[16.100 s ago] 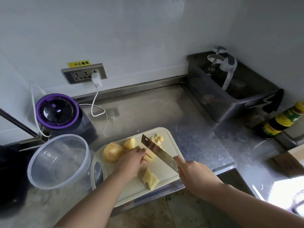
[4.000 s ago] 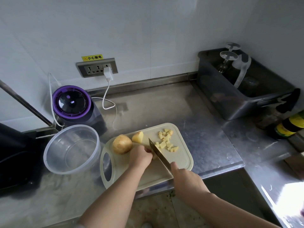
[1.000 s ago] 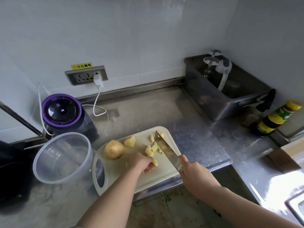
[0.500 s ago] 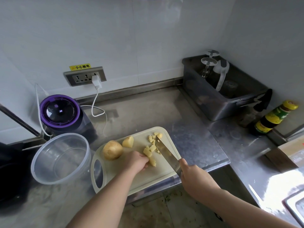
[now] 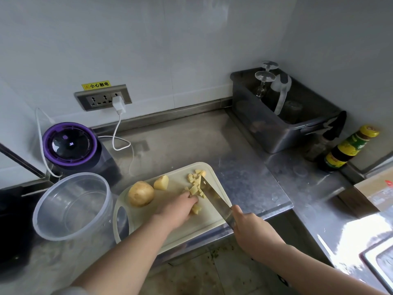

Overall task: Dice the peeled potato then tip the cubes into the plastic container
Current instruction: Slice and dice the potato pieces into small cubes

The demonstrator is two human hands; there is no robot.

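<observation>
- Potato cubes [image 5: 195, 184] sit on the cutting board [image 5: 170, 228] between both hands, near its far right corner; left hand [image 5: 176, 207] is curled over a few, right hand [image 5: 253, 228] is fisted on the knife [image 5: 214, 199].
- Knife runs diagonally away from the person.
- Plastic container [image 5: 72, 206] is left of the board, closer to the left hand; cubes look pale yellow and uneven.

pale yellow potato cubes [image 5: 195, 184], cream cutting board [image 5: 204, 220], purple-rimmed appliance [image 5: 70, 143], clear container [image 5: 72, 207]
</observation>
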